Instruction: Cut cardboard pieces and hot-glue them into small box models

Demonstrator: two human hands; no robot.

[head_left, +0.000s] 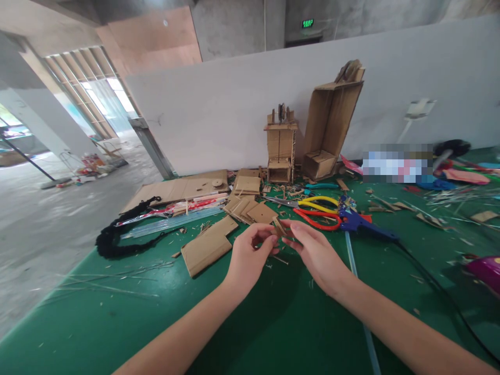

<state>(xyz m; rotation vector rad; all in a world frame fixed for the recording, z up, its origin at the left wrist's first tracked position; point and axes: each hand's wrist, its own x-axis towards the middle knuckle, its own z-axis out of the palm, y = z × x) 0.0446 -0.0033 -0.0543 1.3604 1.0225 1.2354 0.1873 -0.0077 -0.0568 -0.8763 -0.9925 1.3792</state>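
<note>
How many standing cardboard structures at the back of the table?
2: the smaller one in front of the white panel, the taller one just to its right. No others show.

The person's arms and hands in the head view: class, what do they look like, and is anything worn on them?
The left forearm and right forearm are slim, narrowing toward the wrists, with no sleeve, watch or bracelet showing. The left hand and right hand each form an ungloved grip, with no rings or markings visible.
</note>
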